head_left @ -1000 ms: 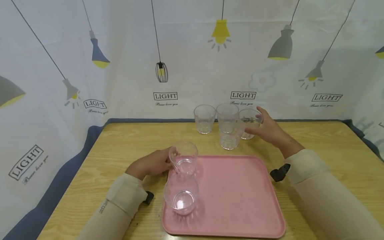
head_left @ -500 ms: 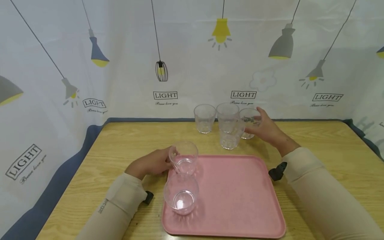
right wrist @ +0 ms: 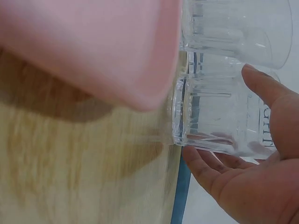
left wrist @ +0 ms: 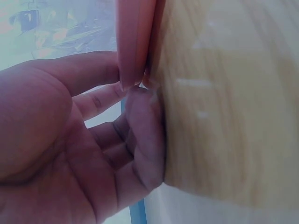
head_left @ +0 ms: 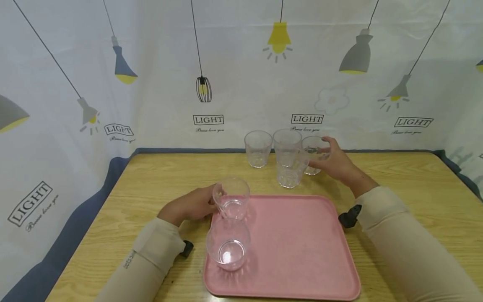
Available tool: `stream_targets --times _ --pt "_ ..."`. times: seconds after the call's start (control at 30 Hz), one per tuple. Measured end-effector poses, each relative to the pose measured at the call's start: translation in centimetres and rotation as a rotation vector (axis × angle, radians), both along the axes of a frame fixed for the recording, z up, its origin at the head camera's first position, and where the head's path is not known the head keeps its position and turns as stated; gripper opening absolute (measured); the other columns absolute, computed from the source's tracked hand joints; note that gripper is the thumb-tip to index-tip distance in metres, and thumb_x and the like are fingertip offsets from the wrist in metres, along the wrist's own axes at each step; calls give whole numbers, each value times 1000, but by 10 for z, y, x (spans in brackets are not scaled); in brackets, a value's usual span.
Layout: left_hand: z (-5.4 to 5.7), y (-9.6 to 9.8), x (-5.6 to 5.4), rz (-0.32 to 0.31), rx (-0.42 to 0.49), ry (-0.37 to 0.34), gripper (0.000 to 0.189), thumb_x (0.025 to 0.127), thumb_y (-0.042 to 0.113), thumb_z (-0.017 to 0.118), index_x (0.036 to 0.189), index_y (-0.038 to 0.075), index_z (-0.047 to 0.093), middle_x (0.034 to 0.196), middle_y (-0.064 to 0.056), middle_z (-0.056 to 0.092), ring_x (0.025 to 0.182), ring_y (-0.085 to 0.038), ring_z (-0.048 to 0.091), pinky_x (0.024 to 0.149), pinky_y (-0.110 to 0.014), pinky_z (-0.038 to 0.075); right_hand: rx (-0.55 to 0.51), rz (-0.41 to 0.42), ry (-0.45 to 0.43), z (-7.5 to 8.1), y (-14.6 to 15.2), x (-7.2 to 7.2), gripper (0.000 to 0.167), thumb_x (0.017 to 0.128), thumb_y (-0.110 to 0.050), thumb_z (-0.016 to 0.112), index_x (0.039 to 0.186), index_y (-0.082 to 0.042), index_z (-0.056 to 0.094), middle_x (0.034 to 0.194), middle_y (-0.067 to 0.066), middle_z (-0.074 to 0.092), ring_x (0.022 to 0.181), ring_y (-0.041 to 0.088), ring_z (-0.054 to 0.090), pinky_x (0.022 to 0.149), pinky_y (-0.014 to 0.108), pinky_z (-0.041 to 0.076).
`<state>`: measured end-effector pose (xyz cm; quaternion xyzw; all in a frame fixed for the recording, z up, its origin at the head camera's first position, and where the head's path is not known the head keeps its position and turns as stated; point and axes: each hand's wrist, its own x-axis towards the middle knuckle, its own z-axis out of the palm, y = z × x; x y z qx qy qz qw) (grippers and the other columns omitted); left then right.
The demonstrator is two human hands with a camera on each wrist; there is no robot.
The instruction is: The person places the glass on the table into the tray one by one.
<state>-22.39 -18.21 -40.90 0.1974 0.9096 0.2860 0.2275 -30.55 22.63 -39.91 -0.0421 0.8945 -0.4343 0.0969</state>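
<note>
Drawn in slightly since the earlier frame, the right hand [head_left: 337, 164] is curled around the rightmost upright glass [head_left: 311, 149] from its right, beyond the tray [head_left: 294, 239]; whether the tray's rear glass [head_left: 233, 202] is gripped by the adjacent left hand [head_left: 193, 204] cannot be told.

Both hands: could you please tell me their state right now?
Left hand: at a clear round tumbler; grip cannot be told.
Right hand: holding the rightmost clear round tumbler.
</note>
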Motion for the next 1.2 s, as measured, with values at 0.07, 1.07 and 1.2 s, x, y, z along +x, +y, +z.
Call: stream_targets --times 0.07,1.07,1.2 --pt "0 0 0 7 5 -6 23 102 21 57 123 15 52 81 -3 59 70 -14 56 76 -32 48 -19 -7 3 -1 -1 0 108 91 -36 74 159 -13 -7 154 30 34 131 46 49 105 58 44" --pt "-3 -1 -1 -7 8 14 20 101 21 58 119 17 51 83 -3 58 71 -15 57 77 -33 49 21 -10 85 25 20 37 111 88 -49 73 160 -15 -3 152 23 42 128 41 48 97 57 46" --pt "-4 -1 -1 -18 24 27 21 100 19 60 119 16 52 84 -2 58 76 -15 57 82 -35 49 48 -8 101 30 22 49 112 86 -52 74 161 -17 -2 151 21 43 127 40 48 97 57 46"
